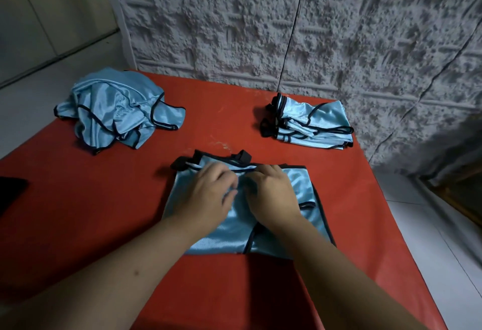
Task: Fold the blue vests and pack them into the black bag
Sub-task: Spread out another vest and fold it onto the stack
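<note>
vest light blue, black trim | table red | wall grey

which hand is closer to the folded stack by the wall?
Right. The right hand rests on the vest in front of the folded stack; the left hand lies beside it, farther left.
</note>
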A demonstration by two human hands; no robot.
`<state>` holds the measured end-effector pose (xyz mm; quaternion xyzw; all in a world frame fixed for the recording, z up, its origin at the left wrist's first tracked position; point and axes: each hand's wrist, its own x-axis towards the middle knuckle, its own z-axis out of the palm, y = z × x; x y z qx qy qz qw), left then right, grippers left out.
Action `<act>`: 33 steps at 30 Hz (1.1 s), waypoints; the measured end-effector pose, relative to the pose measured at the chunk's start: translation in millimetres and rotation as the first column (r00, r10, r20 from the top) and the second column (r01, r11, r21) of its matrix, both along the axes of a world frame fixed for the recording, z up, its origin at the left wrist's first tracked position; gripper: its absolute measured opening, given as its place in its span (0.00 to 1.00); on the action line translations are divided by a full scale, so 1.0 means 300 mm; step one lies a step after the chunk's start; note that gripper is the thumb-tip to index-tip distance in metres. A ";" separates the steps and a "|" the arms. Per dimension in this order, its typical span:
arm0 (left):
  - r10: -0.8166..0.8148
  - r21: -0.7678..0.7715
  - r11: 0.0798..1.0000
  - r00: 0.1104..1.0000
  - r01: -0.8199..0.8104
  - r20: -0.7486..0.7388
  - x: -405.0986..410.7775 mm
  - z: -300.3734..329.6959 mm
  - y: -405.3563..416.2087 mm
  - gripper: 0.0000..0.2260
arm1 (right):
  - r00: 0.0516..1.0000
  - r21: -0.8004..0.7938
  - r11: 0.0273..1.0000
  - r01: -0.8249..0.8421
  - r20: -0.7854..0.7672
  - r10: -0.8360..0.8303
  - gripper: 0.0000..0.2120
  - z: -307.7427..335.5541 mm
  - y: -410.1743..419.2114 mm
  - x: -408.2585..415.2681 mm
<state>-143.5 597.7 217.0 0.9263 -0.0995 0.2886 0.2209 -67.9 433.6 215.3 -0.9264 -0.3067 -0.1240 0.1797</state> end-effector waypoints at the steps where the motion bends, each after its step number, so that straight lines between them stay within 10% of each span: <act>1: -0.010 0.059 0.998 0.999 0.012 -0.046 0.005 -0.008 -0.006 0.06 | 0.999 -0.002 0.999 -0.038 -0.034 0.038 0.21 -0.011 0.014 -0.007; 10: 0.451 0.304 0.892 0.645 -0.334 -0.617 0.047 -0.058 0.055 0.36 | 0.942 -0.310 0.950 -0.023 -0.325 -0.084 0.32 -0.027 0.005 -0.003; 14: 0.356 0.207 0.934 0.715 -0.291 -0.601 0.074 -0.035 0.107 0.28 | 0.977 -0.073 0.997 0.041 -0.206 -0.055 0.26 0.059 0.010 -0.063; 19: 0.326 0.168 0.945 0.802 -0.280 -0.500 0.099 -0.002 0.186 0.16 | 0.917 -0.048 0.924 -0.380 -0.150 0.370 0.12 0.076 0.051 -0.349; 26: 0.540 0.317 0.841 0.636 -0.439 -0.551 -0.045 0.084 0.249 0.09 | 0.910 -0.186 0.892 -0.411 -0.027 0.414 0.16 -0.049 0.082 -0.461; 33: 0.311 0.146 0.937 0.569 -0.317 -0.761 -0.270 0.146 0.203 0.16 | 0.899 -0.068 0.912 -0.404 -0.212 0.383 0.14 0.029 -0.112 -0.423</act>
